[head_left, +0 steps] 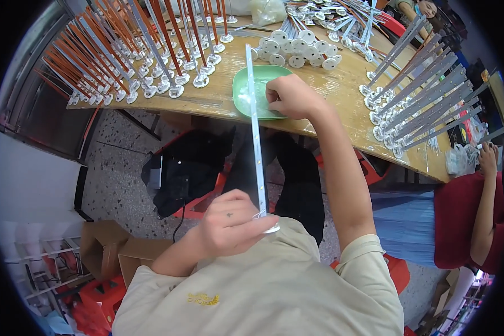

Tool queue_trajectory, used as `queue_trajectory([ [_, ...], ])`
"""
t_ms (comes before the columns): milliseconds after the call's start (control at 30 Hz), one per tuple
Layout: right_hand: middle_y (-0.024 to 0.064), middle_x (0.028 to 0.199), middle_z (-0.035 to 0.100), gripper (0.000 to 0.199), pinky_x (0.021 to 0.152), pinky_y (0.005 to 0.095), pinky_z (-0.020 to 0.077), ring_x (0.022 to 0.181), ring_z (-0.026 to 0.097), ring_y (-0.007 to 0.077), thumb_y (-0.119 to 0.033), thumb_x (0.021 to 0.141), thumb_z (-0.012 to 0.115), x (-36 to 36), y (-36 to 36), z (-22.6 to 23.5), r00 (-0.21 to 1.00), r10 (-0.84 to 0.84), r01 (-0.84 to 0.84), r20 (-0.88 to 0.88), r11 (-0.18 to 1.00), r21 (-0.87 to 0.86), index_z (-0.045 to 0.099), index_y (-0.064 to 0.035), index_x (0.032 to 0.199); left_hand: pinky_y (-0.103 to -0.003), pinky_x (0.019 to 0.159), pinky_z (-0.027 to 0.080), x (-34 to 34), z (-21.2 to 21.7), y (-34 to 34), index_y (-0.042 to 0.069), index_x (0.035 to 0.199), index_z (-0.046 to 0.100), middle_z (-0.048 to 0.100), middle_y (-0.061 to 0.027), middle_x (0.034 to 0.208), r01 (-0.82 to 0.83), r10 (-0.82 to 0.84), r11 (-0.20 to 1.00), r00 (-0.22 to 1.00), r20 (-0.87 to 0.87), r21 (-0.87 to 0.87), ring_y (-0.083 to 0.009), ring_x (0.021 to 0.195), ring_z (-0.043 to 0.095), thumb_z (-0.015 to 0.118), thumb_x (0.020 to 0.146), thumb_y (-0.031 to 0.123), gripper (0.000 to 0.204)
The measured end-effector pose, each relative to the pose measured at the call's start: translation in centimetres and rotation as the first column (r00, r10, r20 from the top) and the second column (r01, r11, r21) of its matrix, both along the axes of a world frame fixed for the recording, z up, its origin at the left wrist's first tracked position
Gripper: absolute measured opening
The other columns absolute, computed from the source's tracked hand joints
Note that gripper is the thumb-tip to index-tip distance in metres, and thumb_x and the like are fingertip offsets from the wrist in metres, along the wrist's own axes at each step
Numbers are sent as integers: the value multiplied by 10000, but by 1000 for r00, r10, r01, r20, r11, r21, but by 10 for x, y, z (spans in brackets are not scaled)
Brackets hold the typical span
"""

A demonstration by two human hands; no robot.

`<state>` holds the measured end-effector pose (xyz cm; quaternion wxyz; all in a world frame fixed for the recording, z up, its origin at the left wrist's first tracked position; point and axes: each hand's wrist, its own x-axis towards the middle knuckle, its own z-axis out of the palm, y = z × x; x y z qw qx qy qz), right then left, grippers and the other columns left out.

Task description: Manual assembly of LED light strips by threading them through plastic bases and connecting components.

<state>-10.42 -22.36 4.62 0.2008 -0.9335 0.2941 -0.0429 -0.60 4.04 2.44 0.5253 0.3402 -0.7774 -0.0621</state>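
Note:
Close to my chest, my left hand (229, 221) grips the lower end of a long, thin LED strip (256, 134) by its white round base (273, 228). The strip stands up and away from me, with small lamps along its length, and its far end reaches over the table. My right hand (290, 96) dips into a shallow green plastic dish (270, 71) at the table's front edge. Its fingers are bent and pressed together, and what they pinch, if anything, is hidden. The strip passes in front of the dish's left part.
Rows of upright orange and grey strips (145, 39) on white round bases fill the table's left. More grey strips (425, 95) stand at the right. White discs (297, 47) lie piled behind the dish. A person in dark red (465, 218) sits close on my right.

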Motion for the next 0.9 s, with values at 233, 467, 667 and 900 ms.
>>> queue_trajectory([
  [233, 177, 784, 700, 198, 697, 343, 539, 725, 690, 283, -10, 719, 663, -11, 9, -6, 946, -82, 58, 313, 995, 87, 708, -2, 911, -296, 572, 480, -20, 23, -29, 10, 931, 705, 549, -22, 607, -28, 22, 991, 999, -49, -133, -181, 528, 544, 761, 615, -47, 326],
  [467, 166, 764, 703, 165, 703, 347, 549, 723, 696, 283, -3, 733, 652, -19, 6, -3, 921, -128, 103, 369, 991, 86, 736, -12, 874, -292, 580, 482, -29, 26, -34, 15, 946, 703, 555, -23, 613, -25, 18, 989, 998, -53, -148, -192, 534, 550, 782, 631, -38, 330],
  [667, 178, 805, 704, 141, 704, 328, 545, 728, 701, 261, -31, 779, 682, -19, 9, -8, 894, -102, 106, 437, 994, 14, 726, -2, 910, -294, 575, 471, -31, 23, -31, 18, 958, 699, 558, -23, 618, -47, 43, 991, 999, -29, -128, -197, 542, 557, 797, 633, -18, 341],
  [900, 155, 797, 712, 109, 700, 316, 543, 726, 703, 234, -22, 780, 687, -21, 6, -10, 853, -42, 74, 520, 996, -42, 710, 12, 880, -284, 565, 457, -28, 22, -32, 18, 953, 697, 557, -19, 620, -58, 59, 989, 998, 2, -139, -186, 544, 567, 791, 631, -19, 338],
])
